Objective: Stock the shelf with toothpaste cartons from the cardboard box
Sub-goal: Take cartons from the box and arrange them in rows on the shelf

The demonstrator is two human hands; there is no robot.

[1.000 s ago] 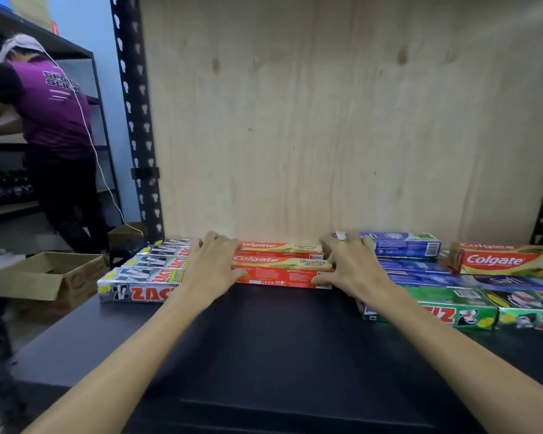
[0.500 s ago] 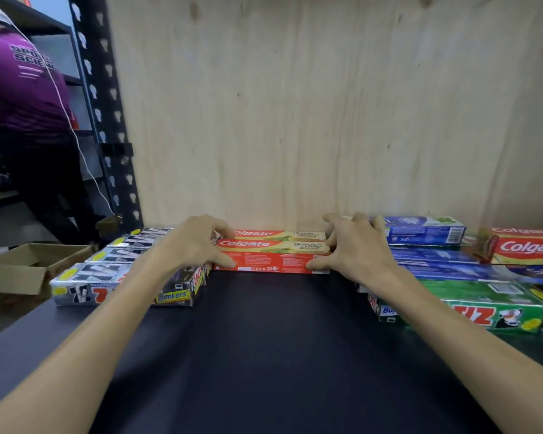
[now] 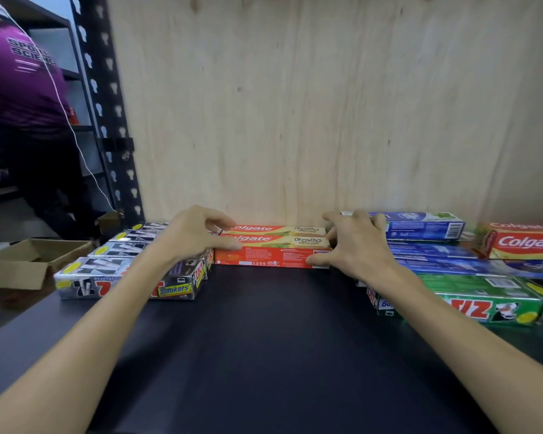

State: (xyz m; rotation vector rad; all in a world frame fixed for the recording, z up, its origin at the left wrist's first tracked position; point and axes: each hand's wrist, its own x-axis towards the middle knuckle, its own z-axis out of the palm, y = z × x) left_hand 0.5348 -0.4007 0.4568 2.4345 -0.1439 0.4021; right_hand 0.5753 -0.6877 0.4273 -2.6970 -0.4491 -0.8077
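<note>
Left hand (image 3: 195, 234) and right hand (image 3: 355, 245) pinch opposite ends of two stacked red Colgate toothpaste cartons (image 3: 276, 245), long axis left-right, at the back of the black shelf (image 3: 264, 339) against the plywood panel (image 3: 295, 104).

A person in a purple shirt (image 3: 19, 76) and dark trousers stands at far left, back turned, a white cable (image 3: 72, 133) hanging down it; beside them rises a black slotted upright (image 3: 107, 120), with a plywood back panel (image 3: 326, 104) behind
</note>
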